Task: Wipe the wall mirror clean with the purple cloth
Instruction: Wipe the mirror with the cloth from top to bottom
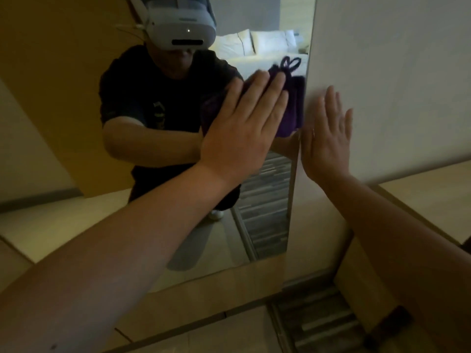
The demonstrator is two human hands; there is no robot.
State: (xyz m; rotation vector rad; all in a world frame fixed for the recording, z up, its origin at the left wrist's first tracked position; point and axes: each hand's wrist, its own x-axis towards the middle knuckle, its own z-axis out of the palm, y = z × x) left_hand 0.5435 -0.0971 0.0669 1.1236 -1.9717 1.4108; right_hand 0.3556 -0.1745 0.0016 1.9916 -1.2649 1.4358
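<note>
Left hand [244, 128] flat, fingers together, pressing folded purple cloth [293, 108] against tall frameless wall mirror [76, 103] near mirror's right edge; right hand [327, 133] open, palm on pale wall [395, 72] just beside mirror

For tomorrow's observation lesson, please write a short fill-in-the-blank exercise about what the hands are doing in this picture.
1. The left hand presses a cloth of ____ colour flat on the mirror.
2. The right hand lies flat on the ____ beside the mirror.
3. The cloth sits near the mirror's ____ edge.

Missing words: purple; wall; right
</note>
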